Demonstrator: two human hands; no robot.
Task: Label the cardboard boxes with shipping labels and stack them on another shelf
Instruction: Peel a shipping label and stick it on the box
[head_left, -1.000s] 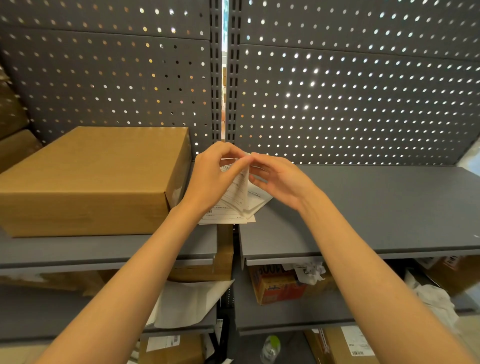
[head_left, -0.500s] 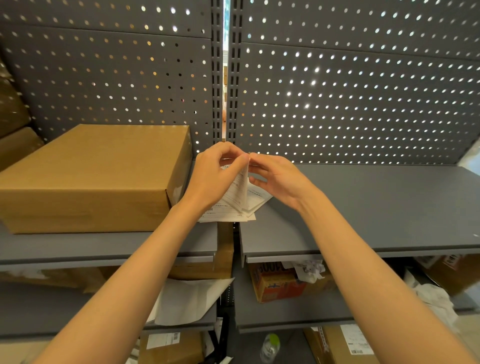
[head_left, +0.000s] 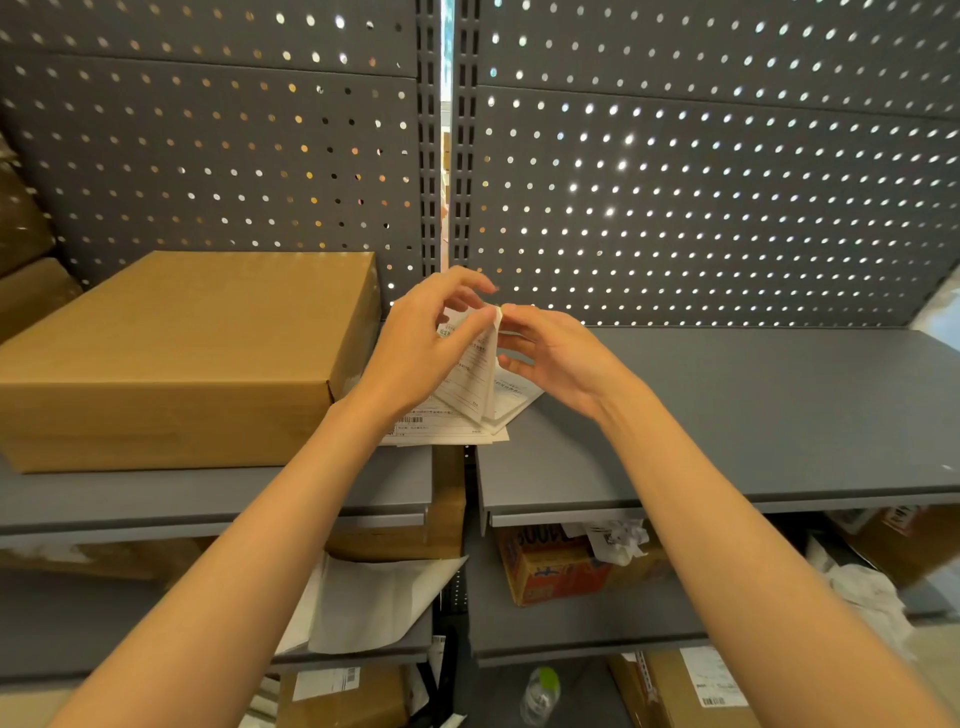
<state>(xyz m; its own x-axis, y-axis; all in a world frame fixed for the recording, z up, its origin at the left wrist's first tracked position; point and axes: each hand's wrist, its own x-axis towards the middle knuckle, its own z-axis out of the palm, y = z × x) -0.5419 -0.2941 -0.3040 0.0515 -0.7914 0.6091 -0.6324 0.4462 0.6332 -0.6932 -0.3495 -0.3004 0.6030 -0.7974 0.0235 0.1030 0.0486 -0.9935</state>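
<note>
A plain brown cardboard box (head_left: 176, 358) sits on the left grey shelf (head_left: 218, 493). Just right of it, a small stack of white shipping labels (head_left: 457, 431) lies across the gap between the two shelves. My left hand (head_left: 421, 348) pinches the lifted upper corner of the top label (head_left: 475, 382) between thumb and fingertips. My right hand (head_left: 553, 353) pinches the same corner from the right, fingertips meeting those of the left hand. The label stands curled up off the stack.
The right grey shelf (head_left: 753, 415) carries only the labels' edge. Perforated grey back panels (head_left: 675, 182) rise behind. More brown boxes (head_left: 26, 270) stand at far left. Lower shelves hold boxes, white paper (head_left: 374, 603), an orange carton (head_left: 556, 566) and a bottle (head_left: 540, 691).
Both hands stay at the label's corner. The fingertips have parted slightly and the corner of the top label is lifted a little higher.
</note>
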